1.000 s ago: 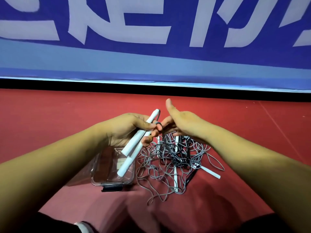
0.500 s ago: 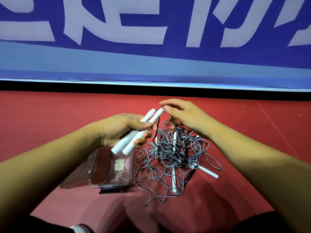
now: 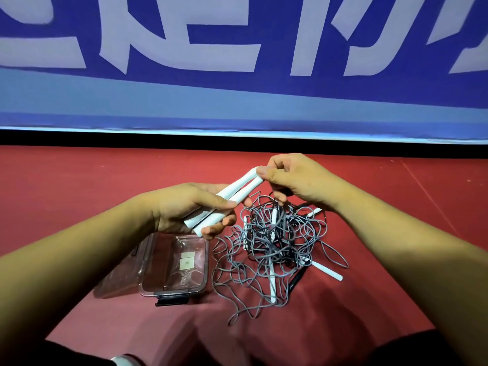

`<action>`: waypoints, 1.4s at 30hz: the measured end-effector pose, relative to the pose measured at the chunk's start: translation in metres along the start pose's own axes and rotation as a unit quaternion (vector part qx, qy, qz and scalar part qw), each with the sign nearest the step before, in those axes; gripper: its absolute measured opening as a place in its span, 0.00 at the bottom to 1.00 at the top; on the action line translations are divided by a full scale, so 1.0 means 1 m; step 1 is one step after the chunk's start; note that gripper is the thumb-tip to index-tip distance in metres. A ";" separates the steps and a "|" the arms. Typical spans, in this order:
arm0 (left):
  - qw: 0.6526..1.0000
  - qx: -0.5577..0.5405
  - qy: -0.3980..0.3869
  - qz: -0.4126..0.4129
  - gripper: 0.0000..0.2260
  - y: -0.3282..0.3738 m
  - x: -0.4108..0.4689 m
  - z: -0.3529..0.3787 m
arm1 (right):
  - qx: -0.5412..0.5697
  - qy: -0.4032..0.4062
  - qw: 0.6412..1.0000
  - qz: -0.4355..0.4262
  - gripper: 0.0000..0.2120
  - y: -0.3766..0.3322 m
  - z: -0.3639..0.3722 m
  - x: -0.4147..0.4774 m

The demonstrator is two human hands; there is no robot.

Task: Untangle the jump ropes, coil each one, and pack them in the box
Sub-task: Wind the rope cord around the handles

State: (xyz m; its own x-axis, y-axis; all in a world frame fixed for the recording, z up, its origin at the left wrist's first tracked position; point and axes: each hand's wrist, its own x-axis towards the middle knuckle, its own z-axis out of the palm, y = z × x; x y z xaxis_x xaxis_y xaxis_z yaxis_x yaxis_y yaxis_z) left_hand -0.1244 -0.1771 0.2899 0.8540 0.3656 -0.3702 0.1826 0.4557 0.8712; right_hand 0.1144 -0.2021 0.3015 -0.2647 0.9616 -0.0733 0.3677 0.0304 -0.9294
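My left hand [image 3: 184, 207] grips two white jump-rope handles [image 3: 232, 194] side by side, pointing up and to the right. My right hand [image 3: 298, 180] pinches their upper ends with thumb and fingers, and a grey cord runs down from it. Below lies a tangled heap of grey and black ropes [image 3: 274, 241] on the red floor, with more white handles [image 3: 326, 270] and a black handle [image 3: 297, 280] sticking out of it. A clear plastic box [image 3: 174, 262] stands open just left of the heap, under my left hand.
The red floor [image 3: 79, 194] stretches to a black strip and a blue banner wall [image 3: 237, 101] at the back. My dark-clad knees sit at the bottom left and right edges. The box has a black latch [image 3: 173, 301] on its near side.
My right hand has closed from an open pose onto the upper ends of the two white handles. My left hand has lifted the handles slightly and slid down them.
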 end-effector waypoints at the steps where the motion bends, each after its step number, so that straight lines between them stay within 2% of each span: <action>1: 1.000 0.003 0.002 -0.004 0.18 0.000 0.000 -0.001 | -0.013 0.002 1.000 -0.003 0.14 0.001 -0.001 -0.001; 8: 0.994 0.058 0.076 -0.045 0.14 0.004 0.001 -0.007 | -0.009 -0.003 1.000 -0.008 0.16 0.001 -0.004 -0.001; 14: 0.987 0.111 0.114 -0.018 0.05 0.008 0.000 -0.001 | -0.005 0.005 1.000 -0.015 0.18 0.002 -0.004 0.000; 18: 0.982 -0.011 0.168 0.084 0.05 0.018 0.004 0.007 | 0.105 0.009 0.994 -0.023 0.15 0.003 -0.008 0.007; 21: 0.956 -0.119 0.201 0.176 0.05 0.028 0.006 0.001 | 0.156 -0.012 0.987 0.024 0.15 0.011 -0.005 0.007; 26: 0.892 -0.214 0.302 0.259 0.07 0.027 0.012 -0.012 | 0.112 -0.052 0.991 0.058 0.14 0.013 0.027 0.007; 28: 0.869 -0.206 0.360 0.270 0.07 0.023 0.017 -0.015 | 0.089 -0.063 0.992 0.057 0.14 0.010 0.042 0.008; 30: 0.860 -0.206 0.384 0.267 0.07 0.021 0.022 -0.017 | 0.093 -0.064 0.991 0.067 0.14 0.006 0.055 0.007; 32: 0.855 -0.226 0.371 0.283 0.10 0.021 0.025 -0.014 | 0.098 -0.053 0.991 0.079 0.14 0.002 0.065 0.005; 36: 0.823 -0.315 0.350 0.316 0.13 0.030 0.026 -0.007 | 0.143 -0.032 0.984 0.105 0.11 -0.004 0.080 0.004; 38: 0.825 -0.328 0.355 0.292 0.16 0.029 0.026 -0.007 | 0.150 -0.051 0.979 0.125 0.11 -0.007 0.085 0.002; 42: 0.858 -0.259 0.378 0.233 0.17 0.026 0.028 -0.003 | 0.139 -0.089 0.977 0.134 0.11 -0.010 0.091 -0.002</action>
State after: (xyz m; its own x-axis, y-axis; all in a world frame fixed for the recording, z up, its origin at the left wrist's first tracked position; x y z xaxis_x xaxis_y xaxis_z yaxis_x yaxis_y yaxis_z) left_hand -0.0976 -0.1527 0.3012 0.1791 0.9388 -0.2943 -0.5017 0.3445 0.7935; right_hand 0.0294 -0.2289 0.2782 -0.3519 0.8612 -0.3668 0.1952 -0.3157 -0.9286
